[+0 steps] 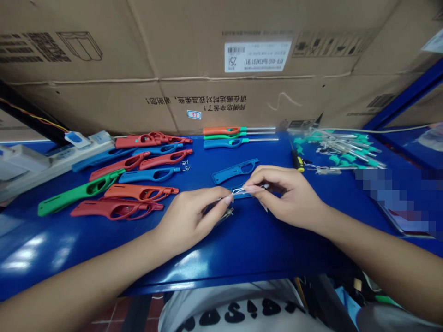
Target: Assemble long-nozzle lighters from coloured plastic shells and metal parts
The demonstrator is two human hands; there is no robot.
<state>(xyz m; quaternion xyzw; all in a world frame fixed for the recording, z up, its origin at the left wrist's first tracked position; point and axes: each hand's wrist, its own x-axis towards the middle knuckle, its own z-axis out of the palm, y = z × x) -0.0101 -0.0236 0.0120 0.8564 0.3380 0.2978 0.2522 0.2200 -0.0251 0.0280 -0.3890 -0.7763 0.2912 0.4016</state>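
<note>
In the middle of the blue table, my left hand (194, 212) and my right hand (287, 193) meet, both closed in a pinch. A thin bent white wire (238, 190) runs between their fingertips. Below my left fingers shows a small clear and metallic part (224, 216), partly hidden by the hand. Just behind the hands lies a blue lighter casing half (228, 174), its hollow side up. Another blue casing piece (242, 194) lies beneath my fingertips, mostly covered. Whatever else the right fingers hold is hidden.
Several red, orange, green and blue lighter casings (138, 191) lie at left beside a power strip (93, 145). Long-nosed lighters (223, 143) rest against the cardboard box (187, 55). At right are a yellow-black screwdriver (297, 161), metal tubes with green parts (349, 150) and a blurred-out phone (398, 212).
</note>
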